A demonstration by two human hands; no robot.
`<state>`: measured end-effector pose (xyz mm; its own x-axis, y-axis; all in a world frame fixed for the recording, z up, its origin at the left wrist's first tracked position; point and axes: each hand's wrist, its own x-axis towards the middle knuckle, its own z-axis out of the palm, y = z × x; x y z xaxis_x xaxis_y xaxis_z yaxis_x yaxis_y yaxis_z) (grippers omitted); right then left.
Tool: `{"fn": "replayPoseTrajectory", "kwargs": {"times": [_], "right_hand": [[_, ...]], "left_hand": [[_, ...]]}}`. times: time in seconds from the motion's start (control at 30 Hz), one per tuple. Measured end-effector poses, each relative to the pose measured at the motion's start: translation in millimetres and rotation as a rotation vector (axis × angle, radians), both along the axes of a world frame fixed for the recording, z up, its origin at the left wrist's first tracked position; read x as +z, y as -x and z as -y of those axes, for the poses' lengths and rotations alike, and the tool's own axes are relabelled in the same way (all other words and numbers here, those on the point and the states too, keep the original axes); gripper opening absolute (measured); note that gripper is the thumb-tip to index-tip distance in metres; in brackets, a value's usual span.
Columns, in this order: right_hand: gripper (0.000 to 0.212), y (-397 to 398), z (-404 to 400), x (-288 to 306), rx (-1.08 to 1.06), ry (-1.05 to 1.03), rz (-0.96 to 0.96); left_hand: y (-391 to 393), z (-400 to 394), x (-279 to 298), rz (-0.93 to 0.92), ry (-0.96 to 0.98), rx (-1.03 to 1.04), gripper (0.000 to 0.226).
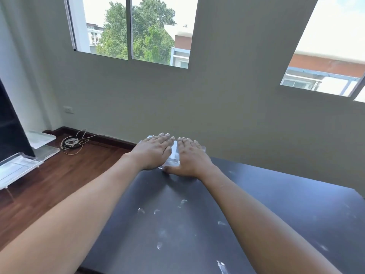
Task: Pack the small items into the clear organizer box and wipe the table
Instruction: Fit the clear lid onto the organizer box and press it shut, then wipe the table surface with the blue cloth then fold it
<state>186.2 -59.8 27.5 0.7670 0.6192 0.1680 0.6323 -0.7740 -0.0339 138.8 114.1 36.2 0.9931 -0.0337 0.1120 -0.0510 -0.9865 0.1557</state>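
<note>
1. My left hand point(153, 152) lies flat, palm down, fingers stretched out, on top of the clear organizer box point(174, 153).
2. My right hand point(190, 158) lies the same way just beside it on the box, palm down and fingers spread, with the thumb point(169, 170) reaching along the box's near edge, down at the tabletop.
3. Neither hand is curled around anything; both are open and pressing flat on the lid, and a narrow strip of clear plastic shows between them.
4. The box sits at the far corner of the dark tabletop point(256, 204), close to the edge that faces the grey wall point(237, 105).
5. I cannot tell what is inside the box, since my hands cover most of it.
6. On my side of the box, the tabletop carries scattered white smudges point(158, 211), with a larger white mark point(221, 265) nearest me.
7. Left of the box and lower down, the wooden floor point(69, 171) holds a tangle of pale cable point(73, 142) by the skirting board.
8. Further left of the box, clear plastic trays point(21, 165) lie on that floor.
9. Above the box, the wall has two windows point(130, 28).
</note>
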Motion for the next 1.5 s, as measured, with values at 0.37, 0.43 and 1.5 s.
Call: {"fn": "replayPoseTrajectory", "kwargs": {"times": [0.37,0.43,1.5], "right_hand": [[0.138,19,-5,3,-0.205,0.012,-0.016],[0.143,24,-9,2,-0.273,0.015,-0.005],[0.031,111,316,39,-0.433,-0.421,-0.14]], "left_hand": [[-2,-1,-4,0.0,-0.03,0.063,0.061],[-2,0,-5,0.002,-0.024,0.079,0.061],[47,297,31,0.183,-0.011,-0.362,0.056]]}}
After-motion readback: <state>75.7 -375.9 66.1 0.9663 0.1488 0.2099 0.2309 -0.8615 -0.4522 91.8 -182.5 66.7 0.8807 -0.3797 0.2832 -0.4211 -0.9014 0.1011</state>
